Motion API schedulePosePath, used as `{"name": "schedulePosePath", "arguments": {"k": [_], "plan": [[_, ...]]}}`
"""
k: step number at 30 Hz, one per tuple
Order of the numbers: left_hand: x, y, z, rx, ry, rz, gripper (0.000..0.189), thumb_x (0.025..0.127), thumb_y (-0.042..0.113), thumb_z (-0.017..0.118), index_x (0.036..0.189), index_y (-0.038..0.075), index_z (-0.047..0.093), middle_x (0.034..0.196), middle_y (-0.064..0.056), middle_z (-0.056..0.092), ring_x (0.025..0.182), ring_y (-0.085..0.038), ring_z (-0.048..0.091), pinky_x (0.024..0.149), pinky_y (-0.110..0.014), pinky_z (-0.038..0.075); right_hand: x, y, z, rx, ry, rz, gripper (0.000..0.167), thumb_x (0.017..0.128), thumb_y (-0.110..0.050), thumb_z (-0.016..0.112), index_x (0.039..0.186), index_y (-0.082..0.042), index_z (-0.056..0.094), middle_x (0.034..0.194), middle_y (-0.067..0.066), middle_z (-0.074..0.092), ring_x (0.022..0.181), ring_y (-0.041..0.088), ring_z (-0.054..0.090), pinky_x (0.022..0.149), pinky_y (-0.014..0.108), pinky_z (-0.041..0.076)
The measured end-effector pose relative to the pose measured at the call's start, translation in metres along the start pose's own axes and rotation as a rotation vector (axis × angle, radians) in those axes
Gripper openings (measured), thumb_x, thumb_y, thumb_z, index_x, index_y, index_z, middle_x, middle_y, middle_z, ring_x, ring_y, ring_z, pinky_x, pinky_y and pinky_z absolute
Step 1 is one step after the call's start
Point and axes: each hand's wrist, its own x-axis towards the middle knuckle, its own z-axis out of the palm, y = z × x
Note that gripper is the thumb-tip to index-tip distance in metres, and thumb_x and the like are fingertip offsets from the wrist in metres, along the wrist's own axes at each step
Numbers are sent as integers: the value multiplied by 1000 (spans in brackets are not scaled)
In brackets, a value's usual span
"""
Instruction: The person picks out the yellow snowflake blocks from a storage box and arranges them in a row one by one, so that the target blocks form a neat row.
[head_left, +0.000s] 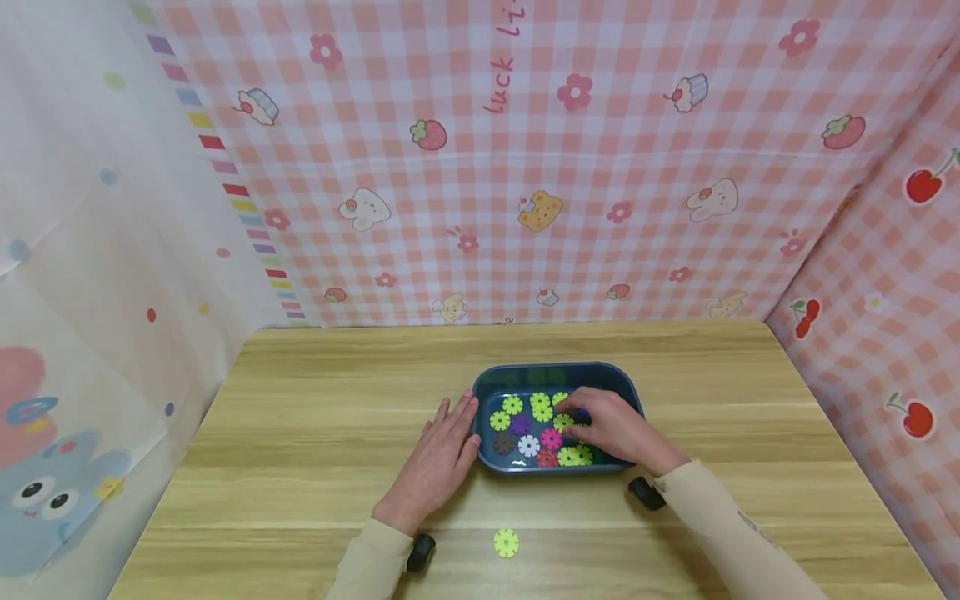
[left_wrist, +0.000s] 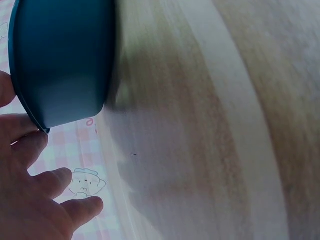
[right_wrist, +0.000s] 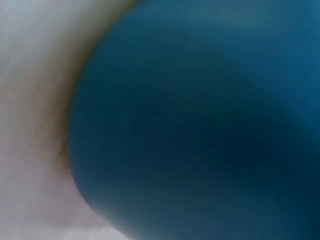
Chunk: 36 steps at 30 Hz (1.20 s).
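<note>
A dark blue rectangular tray (head_left: 517, 468) with rounded corners holds several notched plastic discs. Most are yellow-green, like one disc (head_left: 500, 421) at its left; a white disc (head_left: 528, 446), a pink disc (head_left: 551, 439), a purple disc (head_left: 521, 424) and a dark disc (head_left: 504, 443) lie among them. My left hand (head_left: 437, 462) touches the tray's left end with extended fingers, its fingertips at the rim in the left wrist view. Over the tray's right half, my right hand (head_left: 611, 423) reaches down, thumb and forefinger apart around a yellow-green disc (head_left: 564, 423).
A single yellow-green disc (head_left: 506, 543) lies on the wooden table (head_left: 300, 467) in front of the tray. Pink checked cloth (head_left: 480, 167) hangs behind the table and at the right; a pale printed cloth (head_left: 97, 250) hangs at the left.
</note>
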Motion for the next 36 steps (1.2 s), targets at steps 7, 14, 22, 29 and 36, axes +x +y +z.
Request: {"name": "schedulePosePath", "arguments": {"k": [7, 14, 22, 29, 36], "plan": [[0, 0, 1, -9, 8, -6, 58, 112, 34, 44, 163, 9, 33, 170, -4, 26, 156, -37, 20, 121, -65, 28, 6, 1, -1, -12, -36, 38, 29, 91, -17, 81, 118, -7, 76, 112, 3, 72, 107, 22, 66, 96, 46, 58], [-1, 0, 1, -10, 3, -12, 58, 112, 35, 43, 163, 10, 32, 170, -3, 25, 156, -36, 19, 121, -65, 28, 9, 2, 1, -38, -69, 68, 31, 91, -17, 81, 120, -7, 76, 111, 3, 71, 103, 18, 65, 95, 44, 59], [0, -1, 2, -9, 5, -8, 58, 112, 35, 43, 163, 10, 32, 170, -4, 25, 156, -37, 20, 121, -65, 28, 12, 4, 1, -58, -86, 66, 32, 90, -17, 82, 120, -4, 76, 110, 4, 69, 96, 15, 62, 89, 41, 60], [0, -2, 4, -10, 15, 2, 58, 112, 35, 42, 163, 9, 33, 170, -5, 26, 156, -38, 21, 120, -66, 29, 13, 5, 4, -78, -98, 70, 32, 90, -17, 82, 119, -4, 77, 109, 4, 69, 96, 17, 62, 91, 42, 60], [0, -2, 4, -13, 20, 3, 57, 112, 34, 43, 162, 9, 34, 170, -5, 26, 156, -38, 21, 120, -66, 30, 13, 5, 6, -91, -88, 50, 31, 89, -16, 83, 116, -3, 77, 106, 3, 67, 93, 16, 61, 87, 40, 59]]}}
